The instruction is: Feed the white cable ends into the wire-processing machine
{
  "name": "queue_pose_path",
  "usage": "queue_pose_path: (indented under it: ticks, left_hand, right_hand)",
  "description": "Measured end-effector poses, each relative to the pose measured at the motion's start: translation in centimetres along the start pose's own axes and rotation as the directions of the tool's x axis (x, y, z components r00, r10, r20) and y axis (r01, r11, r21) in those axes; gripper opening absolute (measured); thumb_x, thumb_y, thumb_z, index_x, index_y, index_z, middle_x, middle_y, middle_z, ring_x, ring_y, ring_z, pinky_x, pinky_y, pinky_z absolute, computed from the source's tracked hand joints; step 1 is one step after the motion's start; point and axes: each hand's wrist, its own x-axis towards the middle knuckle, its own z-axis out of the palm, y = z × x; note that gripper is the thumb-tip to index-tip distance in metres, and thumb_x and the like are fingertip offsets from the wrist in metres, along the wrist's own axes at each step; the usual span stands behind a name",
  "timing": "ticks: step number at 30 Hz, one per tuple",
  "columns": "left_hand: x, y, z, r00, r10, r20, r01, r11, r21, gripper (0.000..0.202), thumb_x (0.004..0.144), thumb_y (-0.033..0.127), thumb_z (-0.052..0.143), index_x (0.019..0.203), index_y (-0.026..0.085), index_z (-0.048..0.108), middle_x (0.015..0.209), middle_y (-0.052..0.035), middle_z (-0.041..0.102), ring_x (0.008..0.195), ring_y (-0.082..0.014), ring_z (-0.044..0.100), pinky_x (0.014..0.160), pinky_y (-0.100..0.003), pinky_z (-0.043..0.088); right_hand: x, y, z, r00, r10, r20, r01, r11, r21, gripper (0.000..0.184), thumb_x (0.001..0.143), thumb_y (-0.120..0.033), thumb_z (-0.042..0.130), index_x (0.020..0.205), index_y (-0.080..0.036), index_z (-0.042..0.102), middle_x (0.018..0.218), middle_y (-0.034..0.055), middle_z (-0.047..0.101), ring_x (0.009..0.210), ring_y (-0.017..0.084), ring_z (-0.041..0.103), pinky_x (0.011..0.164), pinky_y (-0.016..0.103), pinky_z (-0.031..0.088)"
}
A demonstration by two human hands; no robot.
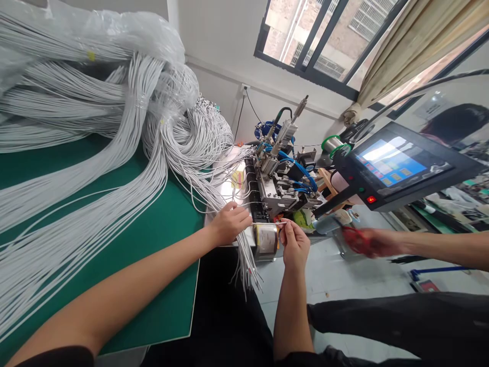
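Observation:
My left hand (229,222) is closed on a thin white cable (263,223) at the front of a small metal machine (282,186). My right hand (295,243) pinches the other end of that same cable, which is stretched level between the two hands just above a small steel roller block (266,239). Loose cable ends (246,260) hang down off the table edge under my left hand.
Big bundles of white cables (95,132) cover the green table mat (168,219) on the left, some under clear plastic. A touchscreen panel (397,165) stands at right. Another person's arm reaches in from the right, their hand (367,240) holding something red and blurred.

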Motion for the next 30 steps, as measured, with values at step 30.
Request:
queue_pose_path:
  ticks: [30]
  left_hand:
    - [0.1, 0.6, 0.5, 0.981, -0.194, 0.002, 0.191, 0.969, 0.156, 0.022, 0.075, 0.004, 0.049, 0.082, 0.019, 0.064, 0.076, -0.0040, 0.060, 0.081, -0.0206, 0.051, 0.087, -0.044, 0.027]
  right_hand:
    - [6.1, 4.6, 0.8, 0.915, 0.248, 0.318, -0.219, 0.968, -0.126, 0.030, 0.069, -0.044, 0.058, 0.059, -0.021, 0.043, 0.054, -0.0057, 0.037, 0.050, 0.010, 0.032, 0.049, 0.024, 0.027]
